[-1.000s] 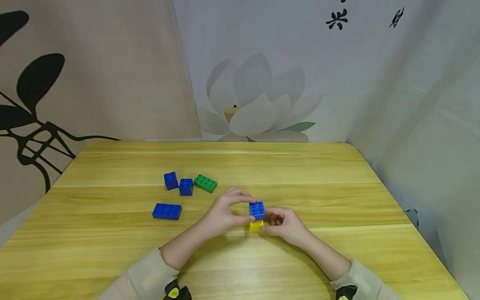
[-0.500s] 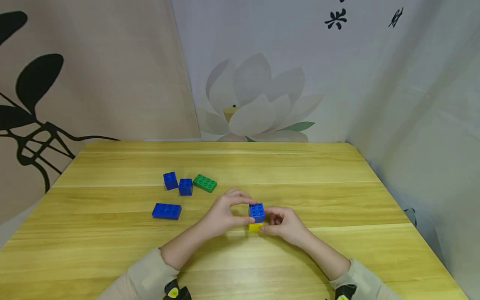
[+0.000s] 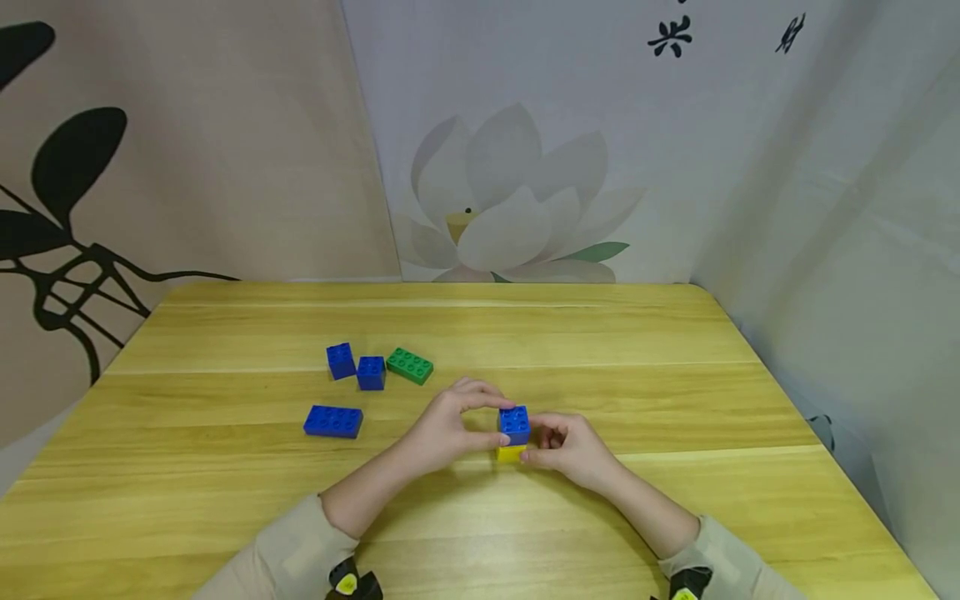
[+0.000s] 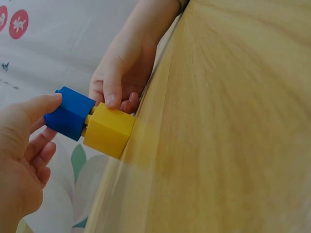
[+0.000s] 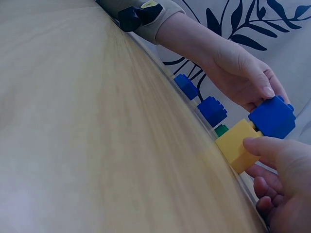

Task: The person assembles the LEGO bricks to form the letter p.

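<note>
In the head view, a small square blue building brick sits over a yellow brick of similar size, right of the table's middle. My left hand pinches the blue brick between thumb and fingers. From the right, my right hand holds the yellow brick, its thumb on the side and its other fingers curled. Part of the yellow studs shows in a narrow gap between the blue brick and the yellow brick in the left wrist view. The yellow brick's base appears to rest on the table.
On the wooden table, left of the hands, lie a long blue brick, two small blue bricks and a green brick. A printed curtain hangs behind the table's far edge.
The blue brick has come down slightly toward the yellow one since a second ago. Both hands keep their grips and nearly the same places.
</note>
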Demonstrator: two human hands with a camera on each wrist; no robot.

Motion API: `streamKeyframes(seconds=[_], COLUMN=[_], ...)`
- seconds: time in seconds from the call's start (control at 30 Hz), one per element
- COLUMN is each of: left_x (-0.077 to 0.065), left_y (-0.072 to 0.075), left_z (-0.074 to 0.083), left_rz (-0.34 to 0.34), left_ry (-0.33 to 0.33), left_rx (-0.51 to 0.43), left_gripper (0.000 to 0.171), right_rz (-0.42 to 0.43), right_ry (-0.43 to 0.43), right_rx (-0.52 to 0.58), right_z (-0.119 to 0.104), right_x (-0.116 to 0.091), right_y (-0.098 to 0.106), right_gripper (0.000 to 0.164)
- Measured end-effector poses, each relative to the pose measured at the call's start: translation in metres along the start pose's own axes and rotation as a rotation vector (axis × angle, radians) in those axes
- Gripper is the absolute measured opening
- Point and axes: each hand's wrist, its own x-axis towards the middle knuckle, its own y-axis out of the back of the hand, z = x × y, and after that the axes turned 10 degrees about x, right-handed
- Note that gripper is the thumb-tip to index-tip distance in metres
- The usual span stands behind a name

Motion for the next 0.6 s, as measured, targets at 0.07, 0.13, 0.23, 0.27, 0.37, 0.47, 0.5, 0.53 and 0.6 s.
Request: streamKeyframes(seconds=[0.07,0.13,0.23,0.27,0.37,0.47,0.5,0.53,0.6], left_x=[0.0001,0.0002,0.0002,0.0003,0.0008,0.0025,0.0032,0.0040,0.0055], left_y=[-0.0005,-0.0008,-0.0004,0.0000,0.0017,0.0044,0.0054,0.0064,0.0079], left_z=[-0.0005,-0.0003,0.0004,0.0007,0.0017,0.0036,0.0041,0.0045,0.0048], left_rz=[-0.001,-0.004,-0.008,-0.011,-0.027,-0.058,-0.067,-0.077,-0.095], left_ry=[-0.015,-0.024,-0.023,-0.020,-0.005,0.020,0.028,0.034,0.041], left_rx=[0.002,0.004,0.007,0.010,0.023,0.037,0.038,0.036,0.031], left_gripper=[0.035,0.035,0.035,0.035,0.035,0.035,0.035,0.035,0.035], right_rz=[0.000,0.000,-0.001,0.000,-0.001,0.002,0.003,0.004,0.007], right_ry=[0.002,0.005,0.010,0.009,0.009,0.000,-0.003,-0.006,-0.012], right_rx=[-0.001,-0.003,-0.007,-0.010,-0.015,-0.017,-0.017,-0.017,-0.022], right_z=[0.0002,0.0005,0.0008,0.0001,-0.0006,-0.0019,-0.0019,-0.0024,-0.0032], right_x=[-0.0001,-0.0001,0.0001,0.0000,-0.0001,-0.0004,-0.0002,-0.0002,-0.0001], right_y=[-0.0001,-0.0002,-0.0003,-0.0004,-0.0005,-0.0004,-0.0002,-0.0002,-0.0001], right_gripper=[0.034,0.033,0.033,0.033,0.032,0.033,0.033,0.033,0.034])
